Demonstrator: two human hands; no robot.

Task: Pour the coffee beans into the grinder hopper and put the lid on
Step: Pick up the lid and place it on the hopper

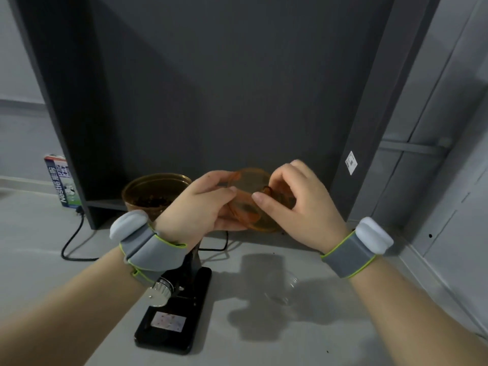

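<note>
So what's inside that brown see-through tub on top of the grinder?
Dark coffee beans lie in the bottom of the hopper. The left hand and its wristband cover its lower front, so how deep they go is hidden. The lid is off, held in both hands.

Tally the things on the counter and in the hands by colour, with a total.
Amber: 2, hopper and lid
Black: 2, grinder base and cable
Clear: 1, glass cup
Blue-white: 1, carton
Total: 6
</note>
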